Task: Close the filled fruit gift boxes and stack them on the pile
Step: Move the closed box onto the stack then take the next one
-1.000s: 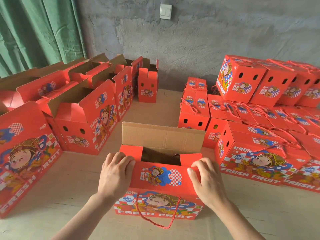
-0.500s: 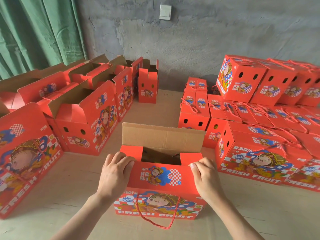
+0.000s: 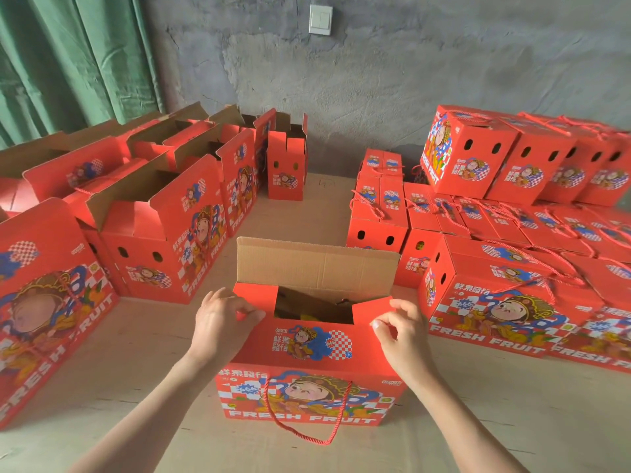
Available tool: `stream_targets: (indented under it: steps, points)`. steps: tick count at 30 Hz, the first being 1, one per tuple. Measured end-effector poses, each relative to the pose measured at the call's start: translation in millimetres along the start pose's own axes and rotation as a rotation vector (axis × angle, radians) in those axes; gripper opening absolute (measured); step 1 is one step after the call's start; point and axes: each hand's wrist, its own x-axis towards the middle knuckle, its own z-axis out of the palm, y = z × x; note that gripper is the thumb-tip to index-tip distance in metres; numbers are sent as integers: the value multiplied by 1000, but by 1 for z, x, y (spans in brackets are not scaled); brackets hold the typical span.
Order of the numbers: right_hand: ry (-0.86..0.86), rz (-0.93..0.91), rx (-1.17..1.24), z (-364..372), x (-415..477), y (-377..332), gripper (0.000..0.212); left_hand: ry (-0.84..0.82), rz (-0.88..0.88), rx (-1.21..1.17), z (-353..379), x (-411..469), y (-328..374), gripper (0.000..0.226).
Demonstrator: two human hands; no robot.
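Your left hand (image 3: pixel 222 322) and right hand (image 3: pixel 403 332) each pinch a side flap of the box (image 3: pixel 310 373) on the tabletop (image 3: pixel 102 370) before you, back lid upright. The closed pile (image 3: pixel 512 233) stands right, open boxes (image 3: pixel 164 233) left.

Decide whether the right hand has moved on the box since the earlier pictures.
Yes. The right hand has lifted its fingers off the front flap of the box and now pinches the right flap's corner.

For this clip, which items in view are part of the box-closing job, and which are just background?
Job:
- half-closed gift box
- its upright rear flap
- left hand
- right hand
- pile of closed boxes
- open boxes waiting

Background:
- green curtain
- wall switch
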Motion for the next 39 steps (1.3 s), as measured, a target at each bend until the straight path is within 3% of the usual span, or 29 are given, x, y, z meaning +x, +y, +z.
stream_targets:
  steps: [2, 4, 6, 8, 11, 15, 18, 20, 22, 25, 28, 32, 33, 36, 39]
  points:
    - [-64, 62, 97, 0, 1, 1, 12, -43, -118, -21, 4, 4, -4, 12]
    - [-153, 247, 280, -4, 4, 2, 47, -115, -253, -167, 4, 7, -9, 34]
    - [-248, 444, 449, -6, 9, 1, 75, -205, -394, -471, 2, 7, -11, 51]
    - [-316, 548, 509, -7, 13, 5, 82, -259, -413, -567, 2, 6, -13, 47]
    - [-339, 584, 572, -6, 16, 10, 75, -285, -378, -639, 1, 3, -12, 36]
    - [-377, 462, 593, -6, 20, 16, 89, -303, -415, -633, -3, 2, -8, 26]
    - [-392, 347, 634, -8, 23, 15, 91, -239, -378, -497, -2, 5, -6, 17]
    - [-369, 318, 683, -10, 22, 17, 77, -199, -355, -405, 3, 8, -6, 31]
    - [-322, 297, 705, -10, 18, 22, 56, -149, -341, -440, 6, 9, -5, 59]
    - [-281, 246, 647, -9, 16, 25, 48, -41, -175, -454, 3, 3, -4, 96]
    - [-311, 194, 599, -11, 16, 24, 58, 14, 42, -224, 1, -5, -8, 77]
    - [-452, 134, 444, -25, 14, 24, 102, -32, 28, -187, 4, -13, -8, 60]
    - [-485, 123, 407, -29, 16, 25, 98, -10, 20, -203, 4, -13, -8, 55]
    - [-537, 40, 270, -35, 31, 26, 48, 29, 59, -105, 8, -8, -10, 49]
    - [-636, -87, 56, -31, 43, 25, 45, -87, 90, 188, 7, 6, -16, 55]
